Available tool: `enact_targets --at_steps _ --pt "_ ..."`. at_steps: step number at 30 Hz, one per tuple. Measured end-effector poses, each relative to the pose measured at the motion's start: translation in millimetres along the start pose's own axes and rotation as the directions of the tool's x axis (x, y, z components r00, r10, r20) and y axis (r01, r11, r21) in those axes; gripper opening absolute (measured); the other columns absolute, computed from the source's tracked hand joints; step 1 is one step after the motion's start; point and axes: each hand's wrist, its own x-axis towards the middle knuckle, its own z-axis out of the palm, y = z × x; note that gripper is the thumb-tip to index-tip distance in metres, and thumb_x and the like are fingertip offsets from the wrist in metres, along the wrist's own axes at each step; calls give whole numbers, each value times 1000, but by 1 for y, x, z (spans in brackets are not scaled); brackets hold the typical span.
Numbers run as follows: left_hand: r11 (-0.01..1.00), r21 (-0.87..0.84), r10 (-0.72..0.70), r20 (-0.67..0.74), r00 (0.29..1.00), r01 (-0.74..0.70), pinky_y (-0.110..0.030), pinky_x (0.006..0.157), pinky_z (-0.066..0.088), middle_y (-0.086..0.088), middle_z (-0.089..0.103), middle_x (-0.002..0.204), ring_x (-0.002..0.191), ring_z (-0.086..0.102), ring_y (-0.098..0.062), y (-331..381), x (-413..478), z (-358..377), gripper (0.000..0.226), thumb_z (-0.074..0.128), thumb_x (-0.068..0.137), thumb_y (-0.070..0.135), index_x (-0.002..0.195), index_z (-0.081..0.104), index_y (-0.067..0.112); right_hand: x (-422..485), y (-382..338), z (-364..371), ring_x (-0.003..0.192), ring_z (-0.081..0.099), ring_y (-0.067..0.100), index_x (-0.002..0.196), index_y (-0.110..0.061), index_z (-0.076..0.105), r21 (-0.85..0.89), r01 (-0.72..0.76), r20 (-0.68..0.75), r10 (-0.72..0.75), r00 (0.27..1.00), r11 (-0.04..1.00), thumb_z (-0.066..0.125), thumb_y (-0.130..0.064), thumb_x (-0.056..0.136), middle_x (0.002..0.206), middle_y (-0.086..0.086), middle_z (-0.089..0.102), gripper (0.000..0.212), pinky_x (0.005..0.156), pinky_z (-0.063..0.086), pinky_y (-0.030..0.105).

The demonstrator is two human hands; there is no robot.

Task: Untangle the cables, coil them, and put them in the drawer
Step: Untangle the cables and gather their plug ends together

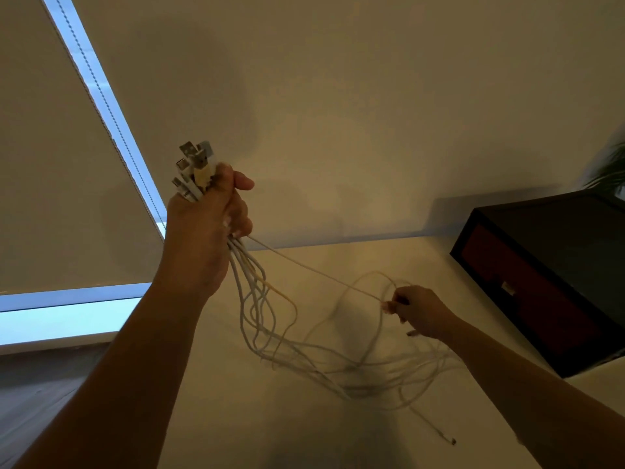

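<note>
My left hand (206, 225) is raised above the table and grips a bundle of several white cables (257, 299) just below their plugs (194, 167), which stick up out of my fist. The cables hang down in tangled loops onto the white table (236, 418). One cream cable (321, 274) runs taut from my left fist to my right hand (422, 313), which pinches it low over the table. A loose cable end (451, 441) lies on the table at the front. The dark drawer unit (548, 286) with a reddish drawer front stands at the right, its drawer closed.
A beige wall rises behind the table. A window with a lowered roller blind (50, 164) and its bead chain fills the left. Plant leaves (612, 170) show behind the drawer unit. Wooden floor is visible at the lower left.
</note>
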Motion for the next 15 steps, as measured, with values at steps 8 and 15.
enact_targets --at_steps 8,15 --pt "879 473 -154 158 975 62 -13 47 33 -1 70 73 43 42 0 -17 -8 13 25 49 98 18 88 71 10 -34 -60 -36 50 46 5 76 -10 68 -13 395 -81 -394 915 919 63 -28 89 64 1 61 23 49 35 19" --pt "800 596 -324 333 885 68 -2 47 33 17 67 81 83 45 13 -43 -31 44 19 55 95 19 98 72 10 -62 -114 -57 44 41 2 69 -20 64 121 547 -127 -534 836 828 66 -25 88 52 -10 50 19 44 30 11"
